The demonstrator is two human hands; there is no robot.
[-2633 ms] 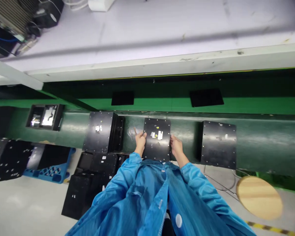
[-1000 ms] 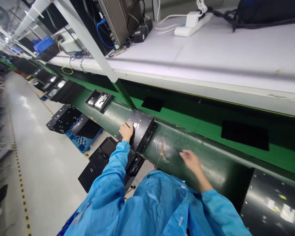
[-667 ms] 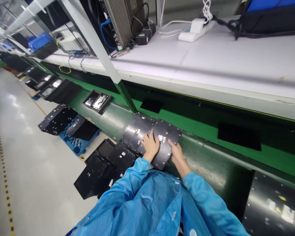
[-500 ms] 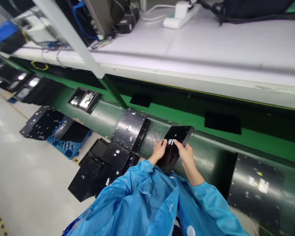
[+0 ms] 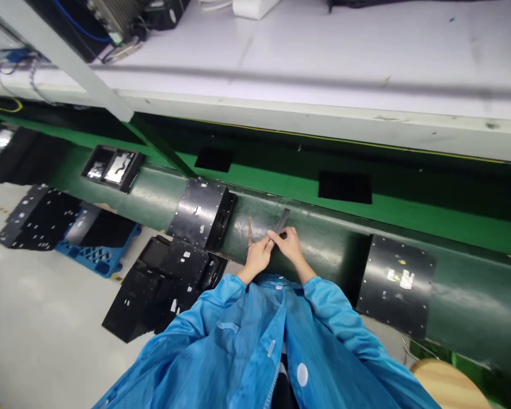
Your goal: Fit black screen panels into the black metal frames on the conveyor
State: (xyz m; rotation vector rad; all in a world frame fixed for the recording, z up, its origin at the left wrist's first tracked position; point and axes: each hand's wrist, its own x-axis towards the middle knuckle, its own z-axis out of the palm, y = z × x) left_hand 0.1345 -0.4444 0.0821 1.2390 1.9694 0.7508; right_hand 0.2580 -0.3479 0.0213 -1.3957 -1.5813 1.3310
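Observation:
A black metal panel point(image 5: 282, 218) is tilted so that I see it nearly edge-on, as a thin dark strip. My left hand point(image 5: 258, 258) grips its near part from the left, fingers closed. My right hand point(image 5: 290, 244) is closed on it from the right, and the two thumbs are close together. The panel stands above the green conveyor belt point(image 5: 323, 238), in front of my blue smock. Left of my hands, a black boxed unit point(image 5: 200, 213) with white labels rests on the belt. Another black labelled unit point(image 5: 396, 284) lies to the right.
A white shelf point(image 5: 281, 74) runs above the belt, with a post point(image 5: 80, 68) on the left. Stacked black panels point(image 5: 153, 289) stand at my left, beyond them a blue pallet point(image 5: 97, 253). An open unit point(image 5: 113, 167) sits farther along the belt. A round wooden stool point(image 5: 447, 386) is at lower right.
The black panel has turned from showing its labelled face to nearly edge-on. Both hands have come closer together. The view has shifted, bringing the stool into sight.

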